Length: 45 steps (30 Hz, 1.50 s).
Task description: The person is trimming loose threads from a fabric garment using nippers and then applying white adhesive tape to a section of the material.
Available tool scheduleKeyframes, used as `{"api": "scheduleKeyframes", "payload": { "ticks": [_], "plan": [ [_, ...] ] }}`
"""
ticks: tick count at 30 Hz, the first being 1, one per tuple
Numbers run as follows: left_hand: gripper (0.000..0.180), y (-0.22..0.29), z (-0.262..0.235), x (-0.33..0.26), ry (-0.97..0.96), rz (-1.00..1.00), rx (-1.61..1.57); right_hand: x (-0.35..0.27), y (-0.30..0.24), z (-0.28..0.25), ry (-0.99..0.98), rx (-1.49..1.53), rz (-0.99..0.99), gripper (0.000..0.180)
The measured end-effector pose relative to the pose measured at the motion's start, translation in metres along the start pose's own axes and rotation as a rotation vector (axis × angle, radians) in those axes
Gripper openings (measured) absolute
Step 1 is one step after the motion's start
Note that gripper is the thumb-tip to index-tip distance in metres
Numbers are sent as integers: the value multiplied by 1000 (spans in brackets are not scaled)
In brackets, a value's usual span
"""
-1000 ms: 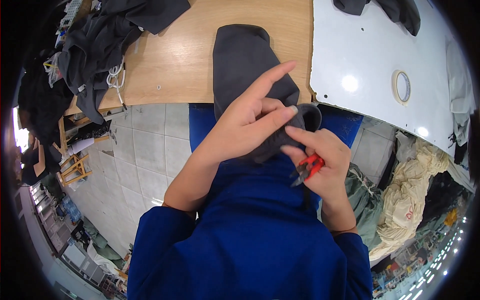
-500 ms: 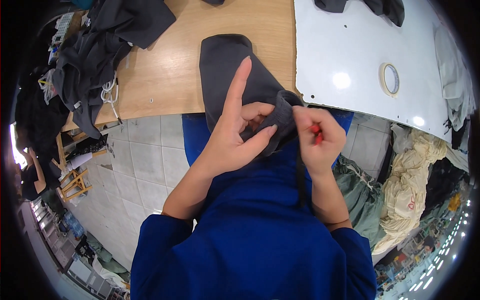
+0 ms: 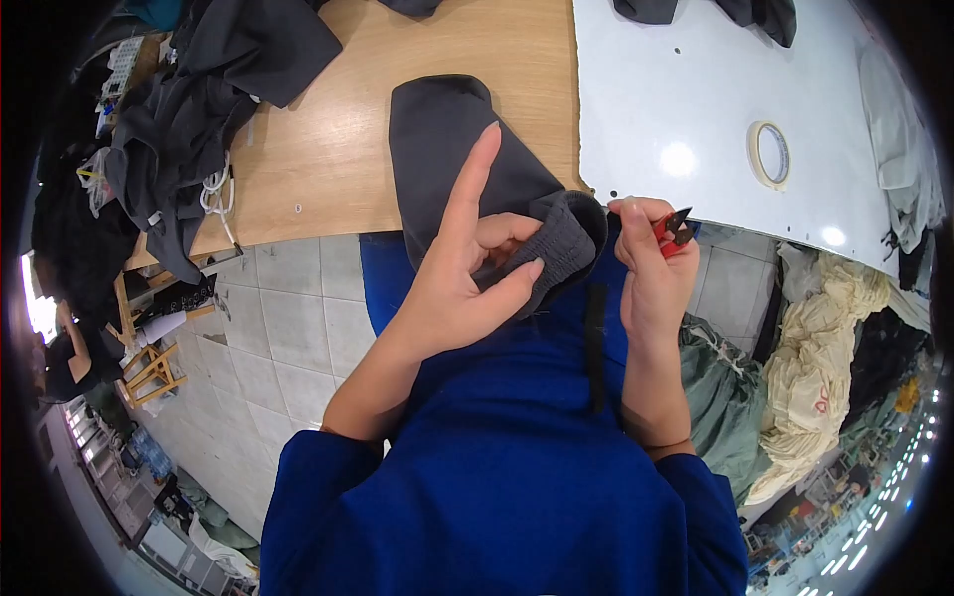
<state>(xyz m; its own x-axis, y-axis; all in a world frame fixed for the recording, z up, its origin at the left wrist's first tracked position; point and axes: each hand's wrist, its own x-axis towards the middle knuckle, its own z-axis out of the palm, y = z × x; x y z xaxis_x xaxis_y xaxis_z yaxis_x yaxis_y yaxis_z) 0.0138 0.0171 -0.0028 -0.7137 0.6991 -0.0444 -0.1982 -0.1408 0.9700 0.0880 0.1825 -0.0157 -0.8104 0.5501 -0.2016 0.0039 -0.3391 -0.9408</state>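
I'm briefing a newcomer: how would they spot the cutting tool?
Find the white tabletop, upper right. By its near left corner is the person's right hand. It holds small snips, set apart from the dark grey gathered cuff by their bright red colour and pointed shape.

open wooden tabletop (image 3: 328,149) between cloth pile (image 3: 179,129) and garment (image 3: 437,139), tape roll (image 3: 755,155) at right, bundles (image 3: 810,397) perhaps blocking below

A dark grey cloth tube (image 3: 437,149) slants through centre frame, its ribbed cuff (image 3: 559,248) gaping right. Right of it, red snips (image 3: 671,223) tilt up-right, blades seemingly parted.
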Motion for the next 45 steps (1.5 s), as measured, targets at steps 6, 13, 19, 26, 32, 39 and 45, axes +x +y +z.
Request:
{"api": "scheduleKeyframes", "payload": {
  "ticks": [6,13,19,26,32,39,45],
  "plan": [
    [89,1,-2,2,-17,-41,6,-13,-10,5,-260,-308,-80,30],
    [90,0,-3,2,-29,-40,-21,-2,-1,3,39,-131,-73,6],
    [91,0,-8,1,4,-94,-106,-12,-9,6,-245,-396,-189,26],
    [88,0,-6,-1,14,-102,-138,-11,-5,11,-63,-121,-53,5],
    [86,0,-16,-1,-20,-23,-212,-3,-8,-3,-203,4,104,20],
    [70,-1,-29,-3,-120,-140,-542,-2,-1,1,-435,-350,155,14],
    [65,16,-56,1,-401,-466,-189,8,-12,-20,-171,167,281,12]
  ]
}}
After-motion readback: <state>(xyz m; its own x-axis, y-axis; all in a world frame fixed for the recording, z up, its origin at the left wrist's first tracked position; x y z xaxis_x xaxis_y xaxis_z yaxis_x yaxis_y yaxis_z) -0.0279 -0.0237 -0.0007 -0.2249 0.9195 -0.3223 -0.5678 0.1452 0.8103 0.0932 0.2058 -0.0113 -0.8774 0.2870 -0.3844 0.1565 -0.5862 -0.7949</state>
